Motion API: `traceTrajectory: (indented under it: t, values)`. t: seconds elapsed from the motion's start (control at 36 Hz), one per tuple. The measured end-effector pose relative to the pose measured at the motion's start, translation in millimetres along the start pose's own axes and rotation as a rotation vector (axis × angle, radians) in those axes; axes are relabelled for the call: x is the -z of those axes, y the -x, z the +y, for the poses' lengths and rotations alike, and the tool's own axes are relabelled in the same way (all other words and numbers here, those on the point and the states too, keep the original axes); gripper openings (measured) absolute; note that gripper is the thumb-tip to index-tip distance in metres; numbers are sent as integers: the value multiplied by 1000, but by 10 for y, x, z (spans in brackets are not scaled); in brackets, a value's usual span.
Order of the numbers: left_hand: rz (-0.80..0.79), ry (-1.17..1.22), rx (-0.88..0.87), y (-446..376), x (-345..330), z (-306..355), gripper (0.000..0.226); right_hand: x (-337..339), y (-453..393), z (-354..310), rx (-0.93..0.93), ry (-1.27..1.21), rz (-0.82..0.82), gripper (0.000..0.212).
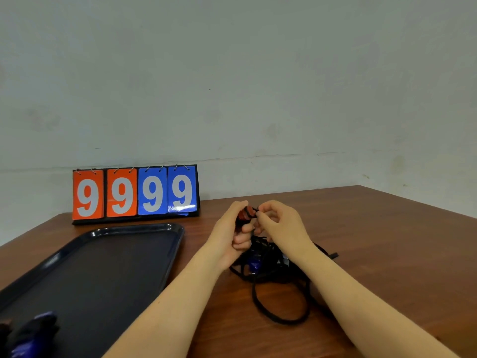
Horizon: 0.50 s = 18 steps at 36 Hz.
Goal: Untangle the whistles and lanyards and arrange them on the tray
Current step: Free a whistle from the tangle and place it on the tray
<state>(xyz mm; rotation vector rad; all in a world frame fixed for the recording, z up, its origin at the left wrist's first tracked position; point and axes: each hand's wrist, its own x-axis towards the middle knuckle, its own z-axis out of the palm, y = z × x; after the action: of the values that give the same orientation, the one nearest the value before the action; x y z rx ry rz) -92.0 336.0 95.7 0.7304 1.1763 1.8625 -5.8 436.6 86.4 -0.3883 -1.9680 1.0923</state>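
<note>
Red whistle gripped by left hand; right hand pinches its lanyard.

Between the dark tray and the tangle of black lanyards runs a strip of bare bench, partly crossed by the left forearm. The scoreboard blocks the far edge behind the tray. Right of the tangle the bench lies open to the wall. A blue-black item occupies the tray's near corner.

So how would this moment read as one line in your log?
step: untangling | left hand: holds red whistle | right hand: pinches its cord | lanyard pile: on table | tray: one blue whistle
</note>
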Motion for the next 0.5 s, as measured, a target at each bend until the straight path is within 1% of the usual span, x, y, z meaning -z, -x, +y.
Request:
traceTrajectory:
  t: [0.08,0.22,0.36,0.44,0.5]
  values:
    - [-58,82,13,5,-21,27,33,3,-21,-11,-44,-123,-22,8]
    - [-86,28,4,-14,-16,-2,31,42,-48,-33,-140,-358,-44,13]
    - [-39,-74,-89,-58,0,-34,25,61,-37,-60,-262,-622,-198,17]
    - [-13,-76,-100,-88,19,-49,24,55,-44,-57,-321,-726,-277,17]
    - [4,-83,-100,-107,30,-60,21,60,-56,-44,-345,-763,-302,17]
